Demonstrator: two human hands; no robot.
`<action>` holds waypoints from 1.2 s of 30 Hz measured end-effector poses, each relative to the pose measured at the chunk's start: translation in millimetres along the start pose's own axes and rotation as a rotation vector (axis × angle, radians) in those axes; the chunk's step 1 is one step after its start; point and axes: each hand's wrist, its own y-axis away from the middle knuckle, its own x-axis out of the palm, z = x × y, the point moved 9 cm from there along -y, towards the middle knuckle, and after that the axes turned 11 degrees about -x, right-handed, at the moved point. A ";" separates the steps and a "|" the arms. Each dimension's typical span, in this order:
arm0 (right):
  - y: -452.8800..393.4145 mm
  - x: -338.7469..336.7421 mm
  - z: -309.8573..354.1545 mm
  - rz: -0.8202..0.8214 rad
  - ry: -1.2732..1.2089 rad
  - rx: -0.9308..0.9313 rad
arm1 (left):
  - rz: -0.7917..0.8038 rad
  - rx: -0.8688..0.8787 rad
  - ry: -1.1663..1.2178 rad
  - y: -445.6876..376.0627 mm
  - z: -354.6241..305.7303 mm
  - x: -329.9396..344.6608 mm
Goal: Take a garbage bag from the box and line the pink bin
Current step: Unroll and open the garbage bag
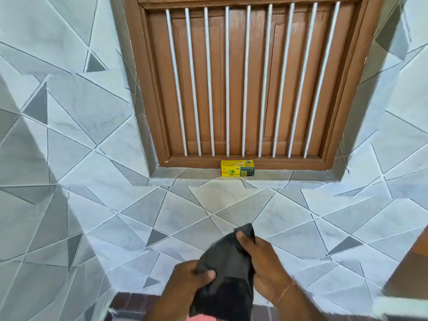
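Note:
A black garbage bag [228, 267] hangs folded between both my hands at the bottom centre. My left hand [187, 281] pinches its lower left edge. My right hand [261, 265] grips the upper right corner, thumb on top. The yellow and green garbage bag box [237, 168] lies on the tiled window sill, well beyond my hands and apart from them. A sliver of the pink bin [201, 318] shows at the bottom edge, mostly hidden under the bag and my arms.
A brown wooden window shutter [250, 84] with white vertical bars stands behind the box. Grey and white tiled wall [92, 205] surrounds the sill. Dark red floor tiles [129, 302] show at the bottom left. A brown wooden edge [414, 262] is at the right.

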 end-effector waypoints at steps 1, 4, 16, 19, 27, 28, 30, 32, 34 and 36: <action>7.6 4.5 -8.6 0.046 -0.054 0.042 | -0.049 0.003 0.073 10.5 -0.7 -8.8; 44.8 23.4 -36.0 0.205 -0.121 0.170 | -0.164 -0.028 0.238 28.8 -2.3 -24.4; 126.5 65.7 -84.9 -0.088 0.230 0.056 | -0.447 -0.043 0.165 88.9 44.3 -114.3; 145.6 86.4 -93.7 -0.126 0.238 0.013 | -0.394 0.219 -0.159 125.3 27.9 -125.6; 187.8 123.5 -100.9 -0.142 0.183 0.032 | -0.138 0.452 -0.530 170.3 46.3 -99.7; 192.5 125.3 -99.8 -0.118 0.159 0.044 | -0.133 0.442 -0.488 169.8 47.5 -102.7; 198.9 126.1 -96.0 -0.068 0.120 0.047 | -0.116 0.375 -0.368 165.3 51.4 -111.2; 202.8 121.7 -89.6 -0.064 0.187 0.013 | -0.056 0.286 -0.211 161.5 56.7 -114.8; 205.2 117.8 -86.6 -0.088 0.234 -0.004 | -0.009 0.208 -0.069 159.8 62.7 -114.9; 205.6 110.3 -86.2 -0.138 0.238 0.009 | -0.027 0.123 0.039 155.4 67.9 -116.1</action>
